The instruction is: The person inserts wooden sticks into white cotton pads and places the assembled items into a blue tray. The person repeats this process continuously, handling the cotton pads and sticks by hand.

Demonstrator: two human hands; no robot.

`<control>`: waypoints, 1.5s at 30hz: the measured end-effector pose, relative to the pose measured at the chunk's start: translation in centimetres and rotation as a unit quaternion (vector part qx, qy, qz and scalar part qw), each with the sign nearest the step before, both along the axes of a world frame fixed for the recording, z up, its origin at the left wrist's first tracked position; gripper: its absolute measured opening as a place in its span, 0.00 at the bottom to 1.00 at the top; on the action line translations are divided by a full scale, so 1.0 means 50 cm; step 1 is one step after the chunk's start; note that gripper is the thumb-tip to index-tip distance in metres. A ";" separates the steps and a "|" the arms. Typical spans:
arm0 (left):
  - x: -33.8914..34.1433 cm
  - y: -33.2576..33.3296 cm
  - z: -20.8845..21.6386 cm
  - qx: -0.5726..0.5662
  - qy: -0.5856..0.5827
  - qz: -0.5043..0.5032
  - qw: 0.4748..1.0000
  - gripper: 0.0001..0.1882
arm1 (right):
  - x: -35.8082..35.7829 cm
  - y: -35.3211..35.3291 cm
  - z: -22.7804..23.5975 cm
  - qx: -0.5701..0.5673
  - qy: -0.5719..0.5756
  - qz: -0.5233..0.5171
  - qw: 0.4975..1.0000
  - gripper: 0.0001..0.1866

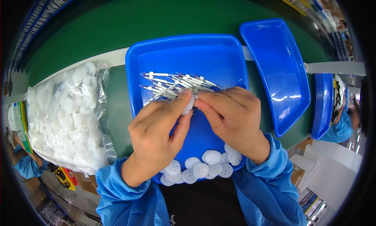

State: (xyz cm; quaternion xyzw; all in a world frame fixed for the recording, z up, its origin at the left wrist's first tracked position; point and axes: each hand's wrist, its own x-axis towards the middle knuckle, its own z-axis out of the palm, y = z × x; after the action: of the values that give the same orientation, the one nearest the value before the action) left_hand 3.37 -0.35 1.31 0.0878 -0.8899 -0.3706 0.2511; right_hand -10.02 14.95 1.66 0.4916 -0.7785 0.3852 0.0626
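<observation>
Both hands meet over the middle of a blue tray (pixel 188 44). Between thumb and forefinger, my left hand (pixel 158 128) pinches a small white disc (pixel 188 106), seen nearly edge-on. My right hand (pixel 235 114) is closed in a pinch right beside the disc; its fingertips hide what it grips. Behind the fingers lies a loose pile of thin white sticks (pixel 172 83) with dark reddish tips. Along the tray's near edge sit several white round discs (pixel 200 170), partly overlapping, some marked with small slots or holes.
To the left lies a clear plastic bag (pixel 64 116) full of white discs. A second blue tray (pixel 280 77) stands to the right, with another blue tray (pixel 323 104) beyond it. Co-workers in blue sleeves (pixel 338 128) show at both sides. The table (pixel 117 22) is green.
</observation>
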 end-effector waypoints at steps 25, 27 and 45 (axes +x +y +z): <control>-0.016 -0.010 -0.005 0.063 0.105 -0.027 0.992 0.31 | -0.019 0.019 -0.015 -0.098 -0.451 0.138 0.876 0.13; -0.017 -0.012 -0.004 0.070 0.103 -0.033 0.992 0.31 | -0.018 0.019 -0.014 -0.106 -0.485 0.142 0.856 0.13; -0.003 -0.039 -0.018 0.078 0.132 -0.111 0.982 0.20 | -0.032 0.080 0.010 -0.032 -0.304 0.037 0.951 0.16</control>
State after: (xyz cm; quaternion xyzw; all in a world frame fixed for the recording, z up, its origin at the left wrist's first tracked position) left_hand 3.23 -2.29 0.42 -0.0425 -0.8215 -0.4727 0.3161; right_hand -11.60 18.96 2.15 0.3770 -0.7291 0.5436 -0.1756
